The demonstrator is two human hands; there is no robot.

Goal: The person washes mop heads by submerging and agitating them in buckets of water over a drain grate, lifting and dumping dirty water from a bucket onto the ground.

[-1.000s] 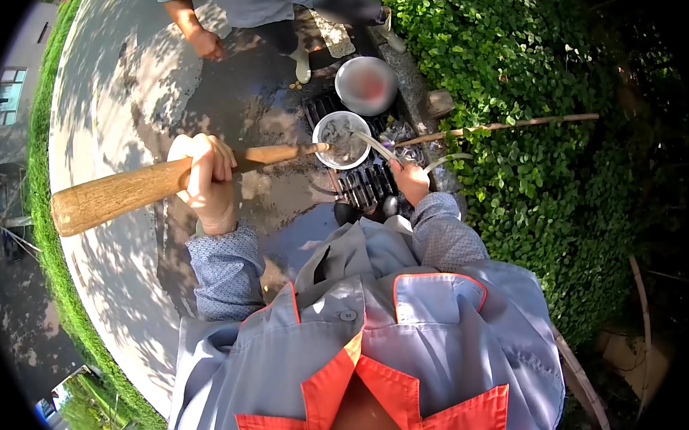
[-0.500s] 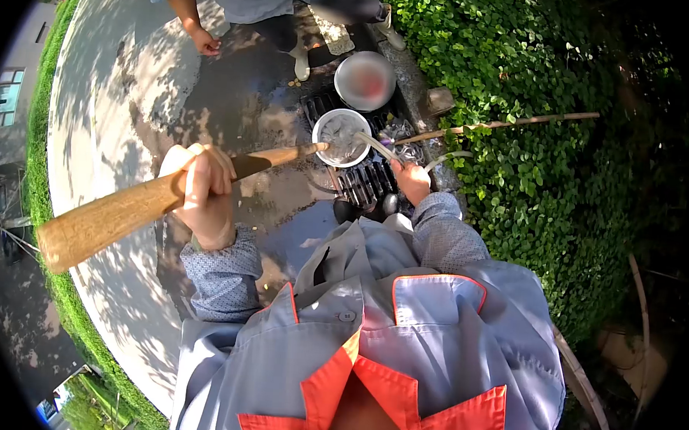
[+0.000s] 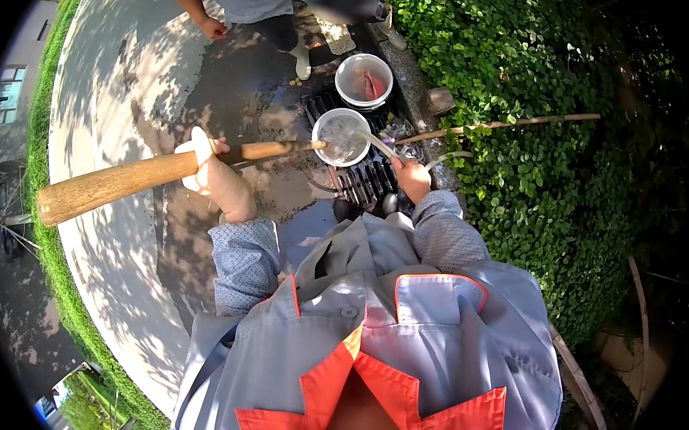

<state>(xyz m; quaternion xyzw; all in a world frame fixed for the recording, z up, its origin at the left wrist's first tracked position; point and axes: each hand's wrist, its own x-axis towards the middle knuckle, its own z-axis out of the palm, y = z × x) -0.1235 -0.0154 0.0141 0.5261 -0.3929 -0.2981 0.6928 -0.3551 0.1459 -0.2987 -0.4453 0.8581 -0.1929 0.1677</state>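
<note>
wooden pole (image 3: 116, 184) reaches over the white bucket (image 3: 335, 164), left hand (image 3: 216, 175) clasped around it. right hand (image 3: 412, 180) grips a pale hose (image 3: 380, 145).

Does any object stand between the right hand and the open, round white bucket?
Nothing visible blocks the way: only the pale, flexible hose, held by the right hand, crosses the gap to the open, round white bucket.

Smooth wooden pole (image 3: 120, 184), white plastic bucket (image 3: 317, 148), dark slatted grate (image 3: 366, 186)
</note>
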